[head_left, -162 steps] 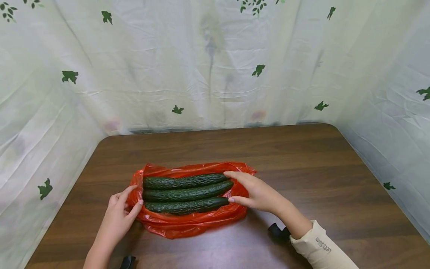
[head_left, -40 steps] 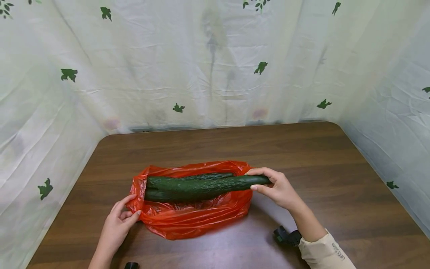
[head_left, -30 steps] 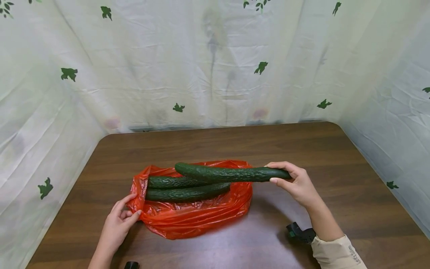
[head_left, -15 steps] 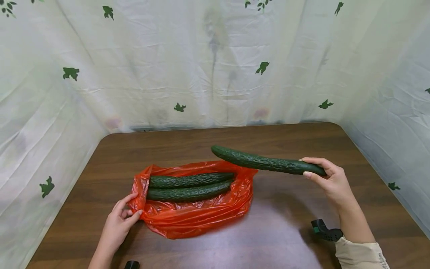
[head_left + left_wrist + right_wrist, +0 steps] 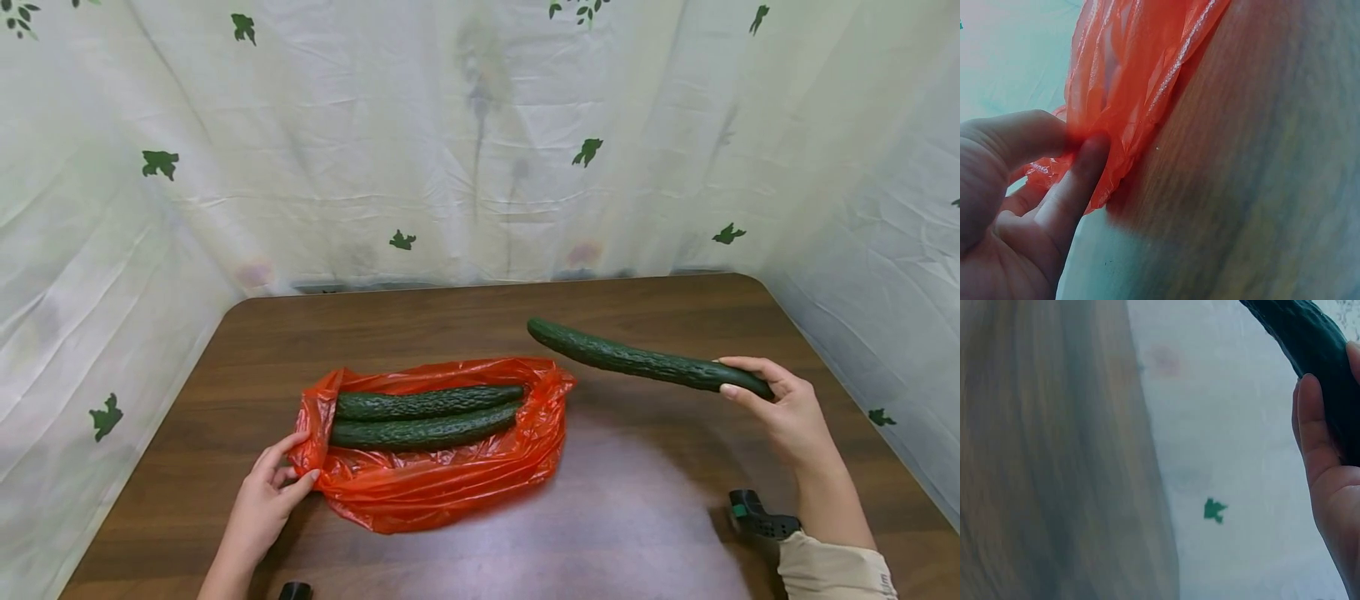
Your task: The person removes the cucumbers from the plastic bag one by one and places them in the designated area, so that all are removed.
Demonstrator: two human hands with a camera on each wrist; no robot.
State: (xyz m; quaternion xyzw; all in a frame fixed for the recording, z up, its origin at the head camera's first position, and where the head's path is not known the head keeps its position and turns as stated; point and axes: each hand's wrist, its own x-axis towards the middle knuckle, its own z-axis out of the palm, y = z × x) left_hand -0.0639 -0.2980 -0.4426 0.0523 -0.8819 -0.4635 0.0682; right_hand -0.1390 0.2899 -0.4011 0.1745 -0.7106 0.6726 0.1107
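Note:
My right hand (image 5: 787,412) grips one end of a long dark green cucumber (image 5: 630,358), which hangs above the right part of the table with its far end pointing left. The right wrist view shows thumb and fingers around the cucumber (image 5: 1316,344). Two more cucumbers (image 5: 427,431) lie side by side in a red plastic bag (image 5: 442,500), whose mouth gapes upward. With thumb and fingers my left hand (image 5: 262,496) pinches the bag's left end. Close up in the left wrist view, the bag's film (image 5: 1129,81) is bunched between the fingertips.
The brown wooden table (image 5: 637,517) has rounded far corners. A white curtain (image 5: 480,150) with green leaf shapes closes off the back and both sides. A black wrist-worn device (image 5: 761,517) sits by the right wrist; part of another (image 5: 296,591) shows by the left.
My right hand has lifted one cucumber out of the bag and carried it right, leaving two inside. The front cucumber has gone from its place. My left hand stays on the bag.

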